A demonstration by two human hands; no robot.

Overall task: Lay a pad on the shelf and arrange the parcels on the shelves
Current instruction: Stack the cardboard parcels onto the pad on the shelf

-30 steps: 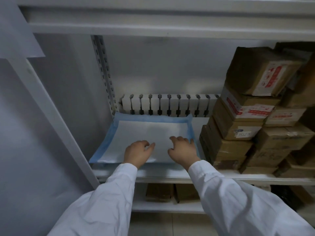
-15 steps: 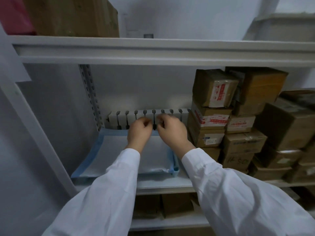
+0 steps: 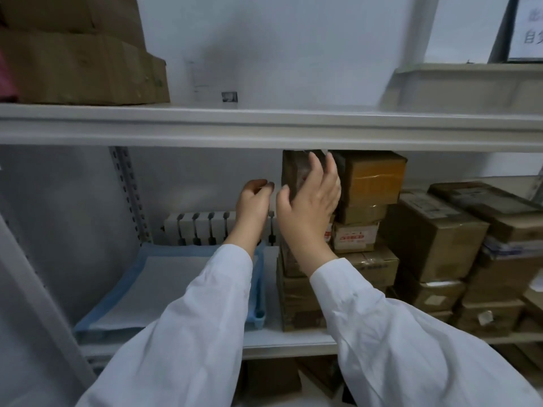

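Where the pad (image 3: pixel 164 289) lies: lower left, flat on the shelf (image 3: pixel 293 339), with the left sleeve (image 3: pixel 188 333) hiding its right part.
Left hand (image 3: pixel 252 204): centre, fingers bent, gripping nothing, just left of the top parcel (image 3: pixel 296 171).
Right hand (image 3: pixel 308 207): fingers straight and spread in front of that parcel; contact unclear.
Change: both hands have risen from the pad's back edge.
Parcels (image 3: pixel 435 245): stacked right of the pad, out to the frame's right edge.
Boxes (image 3: pixel 79 60): upper left, on the top shelf (image 3: pixel 264 127).
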